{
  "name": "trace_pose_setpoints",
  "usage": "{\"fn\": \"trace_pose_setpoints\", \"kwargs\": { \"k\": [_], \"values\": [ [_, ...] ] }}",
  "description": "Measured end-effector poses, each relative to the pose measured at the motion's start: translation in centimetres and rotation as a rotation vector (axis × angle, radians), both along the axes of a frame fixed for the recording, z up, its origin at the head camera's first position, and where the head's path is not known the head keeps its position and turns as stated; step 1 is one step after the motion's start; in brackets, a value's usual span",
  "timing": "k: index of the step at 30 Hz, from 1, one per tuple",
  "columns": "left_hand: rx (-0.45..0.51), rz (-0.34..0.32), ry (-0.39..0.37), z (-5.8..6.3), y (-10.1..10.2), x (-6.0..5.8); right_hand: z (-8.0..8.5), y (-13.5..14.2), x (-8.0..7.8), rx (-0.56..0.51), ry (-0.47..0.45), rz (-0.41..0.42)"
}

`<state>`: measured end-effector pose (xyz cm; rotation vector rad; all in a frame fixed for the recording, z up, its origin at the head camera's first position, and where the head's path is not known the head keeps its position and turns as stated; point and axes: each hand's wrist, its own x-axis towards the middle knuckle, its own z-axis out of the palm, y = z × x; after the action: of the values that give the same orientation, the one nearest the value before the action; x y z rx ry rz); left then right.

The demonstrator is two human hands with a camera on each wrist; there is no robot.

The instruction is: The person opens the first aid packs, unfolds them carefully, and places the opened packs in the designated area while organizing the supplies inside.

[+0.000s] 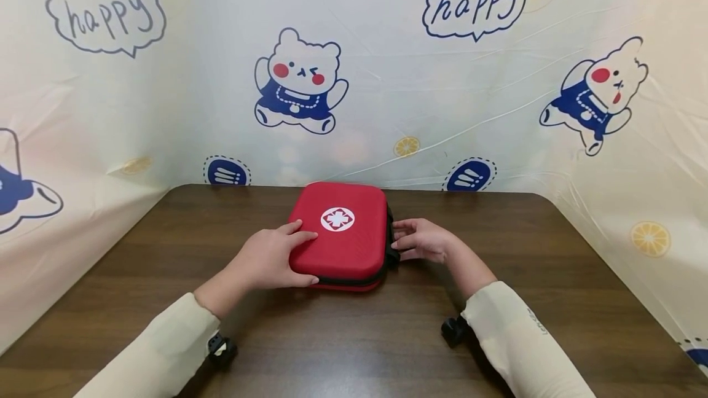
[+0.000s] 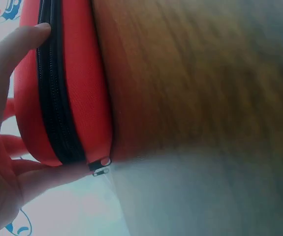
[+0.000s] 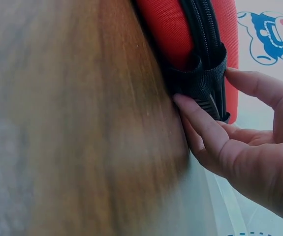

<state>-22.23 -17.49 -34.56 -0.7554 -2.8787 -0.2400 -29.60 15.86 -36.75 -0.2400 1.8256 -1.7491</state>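
A red zippered first-aid case [image 1: 354,250] lies flat on the table, its white cross emblem facing up. My left hand [image 1: 273,257] holds its left side: fingertips rest on the lid, and the thumb presses the black zipper [image 2: 52,88] along the front edge. A zipper pull [image 2: 100,167] hangs by the fingers in the left wrist view. On the opposite side, my right hand [image 1: 423,239] grips the black strap handle [image 3: 200,81], thumb on one edge and fingers on the other. The lid is closed, so the contents are hidden.
The dark wooden table [image 1: 354,336] reaches back to a pale curtain [image 1: 381,78] printed with cartoon bears, which also hangs along both sides. Small black devices [image 1: 455,330] sit at both sleeved wrists.
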Motion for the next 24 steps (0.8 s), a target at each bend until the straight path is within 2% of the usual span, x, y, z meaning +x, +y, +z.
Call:
{"fn": "trace_pose_setpoints", "kwargs": {
  "k": [7, 13, 17, 24],
  "values": [
    [-0.063, -0.045, 0.067, 0.1, 0.0, -0.4, -0.2, 0.1, 0.1, -0.042, 0.004, 0.020],
    [-0.106, -0.061, 0.115, 0.3, 0.1, -0.5, -0.2, -0.2, 0.5, -0.101, -0.034, 0.024],
    [-0.118, -0.051, 0.124, 0.3, 0.2, -0.5, 0.0, -0.5, 0.9, -0.139, -0.059, 0.046],
    [-0.204, -0.005, 0.119, 0.6, 1.2, 0.0, 0.4, -0.9, 1.3, -0.157, -0.046, 0.056]
  ]
}}
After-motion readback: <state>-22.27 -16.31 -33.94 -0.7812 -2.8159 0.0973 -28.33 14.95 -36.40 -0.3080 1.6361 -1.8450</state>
